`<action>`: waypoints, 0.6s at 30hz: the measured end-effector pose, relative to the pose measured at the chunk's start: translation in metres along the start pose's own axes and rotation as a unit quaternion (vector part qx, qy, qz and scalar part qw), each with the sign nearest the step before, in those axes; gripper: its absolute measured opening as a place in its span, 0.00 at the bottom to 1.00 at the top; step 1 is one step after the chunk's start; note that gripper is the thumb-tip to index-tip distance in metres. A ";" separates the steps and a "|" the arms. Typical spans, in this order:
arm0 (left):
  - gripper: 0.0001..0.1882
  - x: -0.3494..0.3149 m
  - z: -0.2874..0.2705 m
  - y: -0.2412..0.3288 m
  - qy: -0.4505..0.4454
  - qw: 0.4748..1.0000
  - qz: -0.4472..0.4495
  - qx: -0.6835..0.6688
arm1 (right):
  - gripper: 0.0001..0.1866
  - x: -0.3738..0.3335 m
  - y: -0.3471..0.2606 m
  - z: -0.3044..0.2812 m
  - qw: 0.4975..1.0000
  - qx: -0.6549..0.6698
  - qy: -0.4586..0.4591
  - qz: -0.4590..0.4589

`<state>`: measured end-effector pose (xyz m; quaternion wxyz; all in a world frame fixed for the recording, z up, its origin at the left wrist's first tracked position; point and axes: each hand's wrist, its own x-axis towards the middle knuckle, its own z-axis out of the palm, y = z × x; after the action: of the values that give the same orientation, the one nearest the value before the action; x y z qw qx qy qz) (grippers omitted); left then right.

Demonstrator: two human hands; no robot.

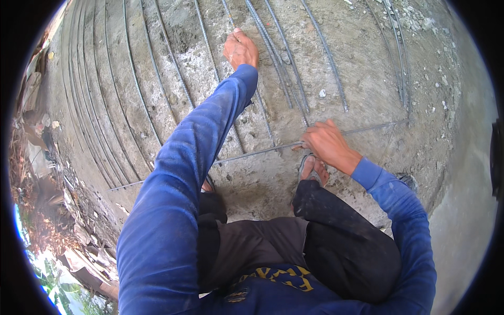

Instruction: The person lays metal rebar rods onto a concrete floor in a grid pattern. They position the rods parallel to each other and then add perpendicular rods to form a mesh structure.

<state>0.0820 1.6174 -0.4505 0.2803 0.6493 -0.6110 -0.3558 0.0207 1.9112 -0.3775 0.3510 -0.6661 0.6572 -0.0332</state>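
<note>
Several ribbed steel reinforcing bars lie side by side on rough concrete, running away from me. A thinner steel rod [252, 155] crosses near their close ends, just ahead of my feet. My left hand [242, 51] reaches far forward, its fingers closed around one reinforcing bar [264, 117]. Close by, my right hand [329, 145] is closed on the cross rod, beside the near end of another reinforcing bar [300, 107]. Its fingertips are partly hidden, so I cannot see whether they also pinch something small.
My sandalled foot [314, 170] stands just behind the cross rod; the other is partly hidden by my left arm. More bars [403, 79] lie at the right. Dry leaves and debris [39, 163] border the slab on the left. Small stone chips [322, 93] dot the concrete.
</note>
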 end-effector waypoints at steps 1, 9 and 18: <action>0.23 0.001 0.004 -0.003 0.005 1.000 0.012 0.020 | 0.09 0.000 0.003 0.000 1.000 -0.001 -0.002 0.009; 0.28 0.022 0.001 -0.041 -0.053 0.985 0.061 0.153 | 0.16 0.008 0.025 0.018 0.994 0.076 -0.051 0.067; 0.24 -0.013 -0.008 -0.030 0.008 0.986 0.100 0.131 | 0.12 0.006 0.019 0.004 0.988 0.141 -0.021 0.057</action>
<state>0.1065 1.6323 -0.4685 0.2318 0.6187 -0.7119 -0.2379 0.0079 1.9097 -0.3927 0.4567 -0.5721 0.6751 -0.0911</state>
